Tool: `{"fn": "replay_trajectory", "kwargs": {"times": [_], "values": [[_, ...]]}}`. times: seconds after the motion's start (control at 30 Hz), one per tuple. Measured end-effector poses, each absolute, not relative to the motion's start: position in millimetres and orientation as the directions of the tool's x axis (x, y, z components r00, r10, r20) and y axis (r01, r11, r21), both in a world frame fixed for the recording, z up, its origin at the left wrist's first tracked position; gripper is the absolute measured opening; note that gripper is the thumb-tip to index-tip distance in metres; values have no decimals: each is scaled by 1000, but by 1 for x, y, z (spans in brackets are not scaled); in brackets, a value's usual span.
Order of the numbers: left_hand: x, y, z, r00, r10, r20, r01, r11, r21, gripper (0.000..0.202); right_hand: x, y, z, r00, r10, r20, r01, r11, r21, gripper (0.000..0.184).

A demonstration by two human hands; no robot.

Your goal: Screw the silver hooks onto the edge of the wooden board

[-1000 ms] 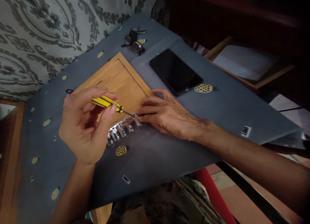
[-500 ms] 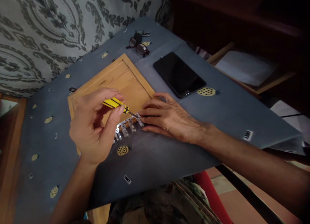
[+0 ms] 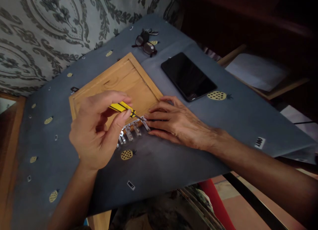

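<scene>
In the head view my left hand [image 3: 93, 132] is closed around the yellow-and-black handle of a screwdriver [image 3: 121, 107]. Its thin shaft slants down to the right, and the tip meets the right end of a metal hook rail [image 3: 129, 134]. Several silver hooks hang from this rail, along the near edge of a framed wooden board [image 3: 126, 81]. My right hand [image 3: 177, 122] lies with its fingers stretched out over the board's near right corner. Its fingertips rest beside the last hook and the screwdriver tip. The rail's left part is hidden behind my left hand.
A black phone [image 3: 188, 77] lies right of the board. Eyeglasses [image 3: 146, 46] and a set of keys [image 3: 149, 32] are farther back on the blue cloth [image 3: 159, 167]. A patterned curtain [image 3: 54, 28] borders the far left. An open drawer with paper [image 3: 258, 71] is at the right.
The whole view has shifted slightly, with the board and phone appearing a little farther right. Both hands keep their places, and the screwdriver tip stays at the rail's right end.
</scene>
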State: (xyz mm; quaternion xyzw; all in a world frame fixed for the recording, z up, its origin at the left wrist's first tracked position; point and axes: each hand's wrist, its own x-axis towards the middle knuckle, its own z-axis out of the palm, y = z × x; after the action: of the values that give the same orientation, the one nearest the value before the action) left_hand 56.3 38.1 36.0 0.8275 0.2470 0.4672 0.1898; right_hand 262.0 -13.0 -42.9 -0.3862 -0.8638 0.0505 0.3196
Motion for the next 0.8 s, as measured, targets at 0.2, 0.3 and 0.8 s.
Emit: {"fn": "replay_trajectory", "kwargs": {"times": [0.2,0.3,0.8], "values": [[56,35,39,484,586,650,249,-804,539,36,262,-14,-42,-495,728,474,642,674,-365,30],[58,35,38,458,582,672,265,-811,522,32,262,-14,-42,-495,727,476,641,676,-365,31],[63,35,41,434,532,727,222,-845,486,41,262,-13,-42,-496,722,483,641,679,-357,34]]}}
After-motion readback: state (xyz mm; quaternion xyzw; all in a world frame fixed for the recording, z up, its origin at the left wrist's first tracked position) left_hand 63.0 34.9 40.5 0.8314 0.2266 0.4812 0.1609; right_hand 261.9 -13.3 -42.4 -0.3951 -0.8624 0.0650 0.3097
